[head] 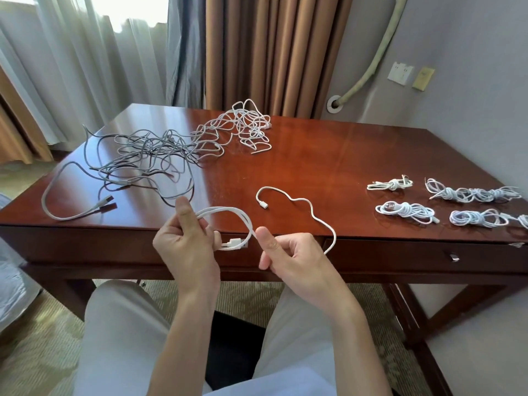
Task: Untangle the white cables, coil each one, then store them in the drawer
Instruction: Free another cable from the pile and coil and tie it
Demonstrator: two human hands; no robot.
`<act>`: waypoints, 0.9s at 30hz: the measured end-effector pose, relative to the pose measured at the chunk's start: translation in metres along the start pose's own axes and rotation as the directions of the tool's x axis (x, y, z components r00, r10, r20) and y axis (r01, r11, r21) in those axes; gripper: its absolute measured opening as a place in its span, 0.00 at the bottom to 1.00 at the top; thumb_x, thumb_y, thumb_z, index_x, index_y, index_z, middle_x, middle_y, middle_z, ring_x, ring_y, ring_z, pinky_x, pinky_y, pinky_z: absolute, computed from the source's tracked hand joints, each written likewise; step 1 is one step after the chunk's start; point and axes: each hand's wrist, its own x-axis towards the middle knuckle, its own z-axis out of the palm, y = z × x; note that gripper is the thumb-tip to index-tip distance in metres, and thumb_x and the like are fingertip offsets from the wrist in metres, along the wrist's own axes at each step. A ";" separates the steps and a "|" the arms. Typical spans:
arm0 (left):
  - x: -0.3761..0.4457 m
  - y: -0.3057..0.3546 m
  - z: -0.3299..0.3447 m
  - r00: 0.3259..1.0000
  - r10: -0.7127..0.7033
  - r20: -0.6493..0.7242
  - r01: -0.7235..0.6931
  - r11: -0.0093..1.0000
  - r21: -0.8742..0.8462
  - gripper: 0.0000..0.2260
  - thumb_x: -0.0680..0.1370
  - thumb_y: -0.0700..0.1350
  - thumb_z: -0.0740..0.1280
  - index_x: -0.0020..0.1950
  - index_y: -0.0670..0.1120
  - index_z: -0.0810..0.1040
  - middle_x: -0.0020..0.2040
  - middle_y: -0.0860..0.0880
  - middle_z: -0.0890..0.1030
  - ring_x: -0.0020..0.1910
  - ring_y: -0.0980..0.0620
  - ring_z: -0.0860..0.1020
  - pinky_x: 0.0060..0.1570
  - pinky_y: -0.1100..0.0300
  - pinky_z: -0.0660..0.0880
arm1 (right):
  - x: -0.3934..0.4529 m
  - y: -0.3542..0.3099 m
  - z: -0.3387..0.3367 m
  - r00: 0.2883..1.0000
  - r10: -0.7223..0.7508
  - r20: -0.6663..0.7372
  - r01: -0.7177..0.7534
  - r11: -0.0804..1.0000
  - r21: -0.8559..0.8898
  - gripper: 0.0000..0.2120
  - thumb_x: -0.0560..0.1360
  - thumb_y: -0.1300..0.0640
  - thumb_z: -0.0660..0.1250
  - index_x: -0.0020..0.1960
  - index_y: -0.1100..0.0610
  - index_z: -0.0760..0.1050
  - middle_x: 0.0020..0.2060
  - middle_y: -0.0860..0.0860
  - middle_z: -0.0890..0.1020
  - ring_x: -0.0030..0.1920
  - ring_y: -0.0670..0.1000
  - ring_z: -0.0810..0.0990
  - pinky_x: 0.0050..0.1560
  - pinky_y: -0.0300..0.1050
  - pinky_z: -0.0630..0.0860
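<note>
A white cable (303, 201) is partly looped at the desk's front edge. My left hand (185, 241) grips its loops, with the USB plug (235, 242) sticking out beside the fingers. My right hand (285, 252) pinches the same cable just right of the loops. The free end snakes across the desk top to a small connector (261, 203). A tangle of white cables (243, 130) lies at the back of the desk. Several coiled white cables (405, 211) lie at the right. The drawer (428, 254) in the desk front is closed.
A pile of grey cables (137, 161) spreads over the left of the wooden desk (314, 155). Curtains hang behind it, and a wall with sockets (400, 73) is at the right. My knees are under the front edge.
</note>
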 end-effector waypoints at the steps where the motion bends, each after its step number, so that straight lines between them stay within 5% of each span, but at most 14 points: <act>1: -0.003 -0.001 0.004 0.999 0.014 -0.033 -0.015 0.999 -0.040 0.30 0.85 0.49 0.62 0.21 0.51 0.68 0.21 0.54 0.63 0.19 0.56 0.59 0.22 0.63 0.60 | 0.000 -0.002 0.003 0.999 0.010 0.047 -0.009 1.000 -0.008 0.34 0.72 0.25 0.58 0.36 0.54 0.82 0.25 0.48 0.73 0.27 0.43 0.70 0.37 0.41 0.72; 4: -0.014 -0.003 0.015 0.994 -0.046 -0.099 0.031 0.989 -0.144 0.25 0.85 0.49 0.61 0.27 0.47 0.66 0.20 0.53 0.61 0.18 0.56 0.57 0.22 0.63 0.59 | 0.002 -0.008 0.014 0.999 -0.036 0.037 0.037 0.999 -0.017 0.40 0.70 0.24 0.58 0.44 0.62 0.82 0.27 0.48 0.77 0.30 0.42 0.71 0.37 0.42 0.73; 9: -0.028 -0.007 0.027 0.968 -0.247 -0.037 0.220 0.914 -0.341 0.20 0.86 0.48 0.59 0.34 0.46 0.62 0.20 0.53 0.58 0.18 0.57 0.56 0.21 0.64 0.63 | 0.007 -0.012 0.023 0.977 -0.066 -0.203 0.130 0.939 0.319 0.24 0.76 0.39 0.65 0.44 0.62 0.80 0.24 0.40 0.72 0.27 0.41 0.67 0.34 0.35 0.65; 13: -0.025 -0.015 0.025 0.901 -0.383 0.202 0.433 0.794 -0.426 0.20 0.86 0.46 0.58 0.34 0.46 0.64 0.22 0.52 0.57 0.19 0.57 0.57 0.22 0.65 0.64 | 0.007 -0.012 0.021 0.956 0.017 -0.293 0.135 0.861 0.491 0.16 0.78 0.46 0.67 0.45 0.60 0.79 0.24 0.39 0.71 0.28 0.41 0.67 0.37 0.36 0.66; 17: -0.007 -0.020 0.006 0.765 -0.397 0.507 0.589 0.750 -0.301 0.21 0.82 0.52 0.60 0.30 0.46 0.68 0.22 0.52 0.59 0.19 0.57 0.60 0.26 0.65 0.69 | 0.004 -0.003 0.012 0.979 0.052 -0.195 0.082 0.782 0.618 0.15 0.77 0.45 0.69 0.46 0.57 0.83 0.30 0.51 0.61 0.32 0.47 0.60 0.40 0.42 0.65; 20: 0.008 -0.015 -0.013 0.595 -0.382 0.707 0.548 0.837 -0.009 0.27 0.83 0.58 0.53 0.31 0.43 0.72 0.20 0.51 0.61 0.18 0.56 0.59 0.25 0.62 0.64 | 0.000 0.000 0.002 0.983 0.000 -0.183 0.067 0.932 0.356 0.14 0.79 0.46 0.68 0.47 0.56 0.84 0.27 0.44 0.64 0.30 0.44 0.63 0.38 0.38 0.67; 23: 0.018 -0.007 -0.027 0.471 -0.472 0.745 0.478 0.847 0.235 0.26 0.82 0.58 0.56 0.33 0.41 0.75 0.20 0.50 0.62 0.16 0.56 0.59 0.24 0.63 0.63 | -0.002 -0.001 -0.005 0.988 -0.073 -0.133 0.078 0.996 0.034 0.16 0.80 0.47 0.69 0.44 0.60 0.82 0.28 0.42 0.69 0.31 0.42 0.66 0.37 0.38 0.65; 27: 0.015 0.002 -0.028 0.503 -0.583 0.637 0.286 0.809 0.514 0.26 0.76 0.63 0.62 0.32 0.41 0.72 0.22 0.49 0.59 0.18 0.53 0.56 0.27 0.60 0.61 | -0.003 -0.002 -0.002 0.995 -0.092 -0.045 0.083 0.981 -0.175 0.14 0.81 0.48 0.68 0.43 0.57 0.81 0.28 0.45 0.67 0.31 0.45 0.65 0.32 0.38 0.62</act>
